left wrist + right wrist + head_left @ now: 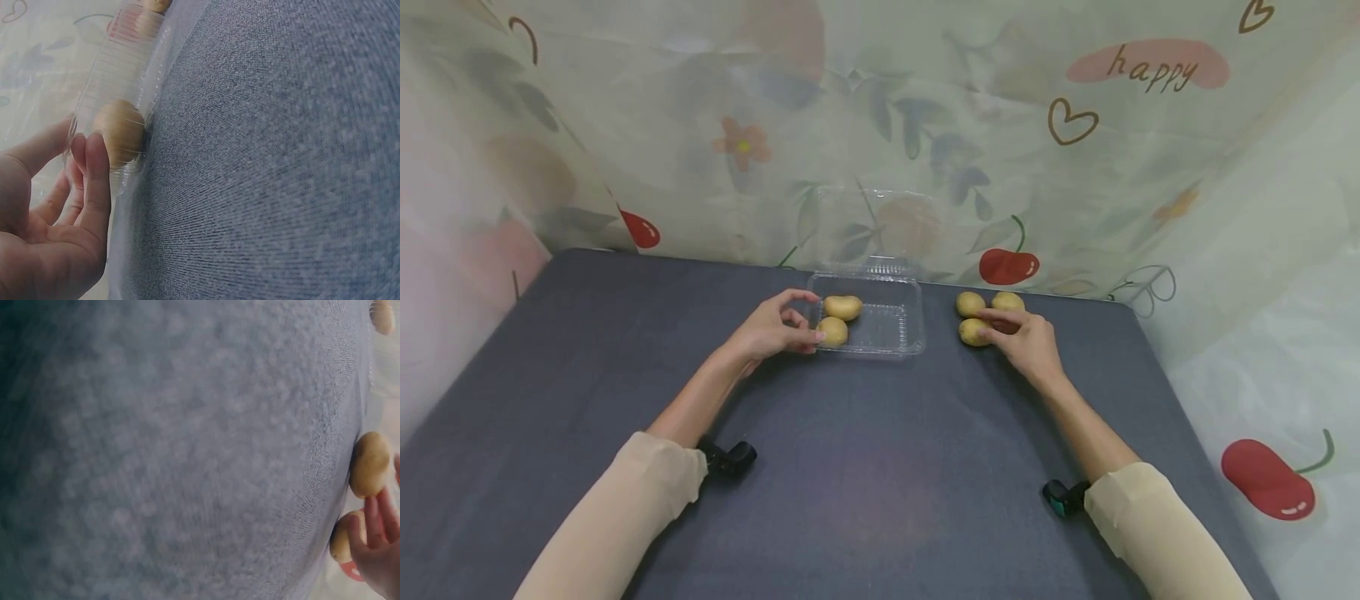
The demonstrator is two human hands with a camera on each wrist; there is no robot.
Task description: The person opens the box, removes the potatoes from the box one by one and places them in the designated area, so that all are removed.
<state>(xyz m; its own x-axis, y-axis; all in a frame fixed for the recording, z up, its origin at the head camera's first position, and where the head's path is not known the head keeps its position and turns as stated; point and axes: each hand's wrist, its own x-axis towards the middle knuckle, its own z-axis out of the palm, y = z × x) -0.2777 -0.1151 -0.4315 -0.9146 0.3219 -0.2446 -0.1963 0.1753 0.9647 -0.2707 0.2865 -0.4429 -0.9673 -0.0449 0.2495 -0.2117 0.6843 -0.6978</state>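
A clear plastic clamshell container stands at the table's back with its lid raised. Two potatoes lie in its left part, one behind and one in front. My left hand grips the container's left side, thumb near the front corner and index finger toward the back; the wall passes between them in the left wrist view. To the right, my right hand pinches the front potato of a group of three. Behind it sit the other potatoes, left and right.
A dark grey cloth covers the table. Along its back edge hangs a patterned curtain, and the raised lid stands in front of it. Wrist cameras sit on the left wrist and right wrist.
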